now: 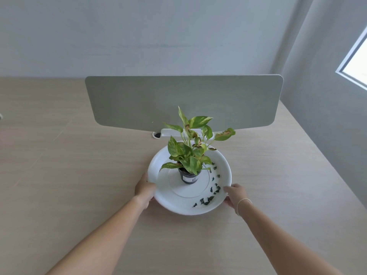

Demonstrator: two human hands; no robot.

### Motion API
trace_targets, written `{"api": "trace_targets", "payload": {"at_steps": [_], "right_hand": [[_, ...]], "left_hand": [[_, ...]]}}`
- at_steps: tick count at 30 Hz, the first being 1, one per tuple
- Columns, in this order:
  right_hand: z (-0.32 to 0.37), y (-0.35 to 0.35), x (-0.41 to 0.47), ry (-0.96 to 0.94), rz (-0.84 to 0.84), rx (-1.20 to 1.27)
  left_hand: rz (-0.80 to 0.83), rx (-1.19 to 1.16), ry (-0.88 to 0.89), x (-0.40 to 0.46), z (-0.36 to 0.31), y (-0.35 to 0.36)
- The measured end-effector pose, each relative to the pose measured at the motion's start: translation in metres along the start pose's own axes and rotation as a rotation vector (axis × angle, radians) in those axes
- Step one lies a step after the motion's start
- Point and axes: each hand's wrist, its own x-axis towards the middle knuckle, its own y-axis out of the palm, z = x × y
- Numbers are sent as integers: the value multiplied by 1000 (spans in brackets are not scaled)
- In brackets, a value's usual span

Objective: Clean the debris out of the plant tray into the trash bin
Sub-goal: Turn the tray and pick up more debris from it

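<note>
**Both hands on the tray rim**

My left hand (144,189) and right hand (235,194) grip opposite edges of the round white plastic plant tray (176,203) on the pale wood desk (59,175). Dark green leaf debris (206,200) lies along its right side. The small black pot (189,178) of a variegated plant (191,147) stands at centre; its label is unreadable.

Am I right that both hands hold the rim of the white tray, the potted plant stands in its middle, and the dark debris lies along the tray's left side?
Not quite: the head view shows the debris along the right side of the tray. The left hand and right hand do hold the rim, and the potted plant stands in the middle.
</note>
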Motion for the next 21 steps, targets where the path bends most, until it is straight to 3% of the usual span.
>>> {"api": "trace_targets", "payload": {"at_steps": [11, 17, 21], "right_hand": [[-21, 37, -17, 149, -12, 250], [-35, 60, -49, 242, 111, 445], [-37, 55, -57, 229, 193, 363]], "left_hand": [[-143, -108, -14, -6, 15, 20], [-153, -96, -31, -23, 21, 35], [-135, -15, -31, -23, 21, 31]]}}
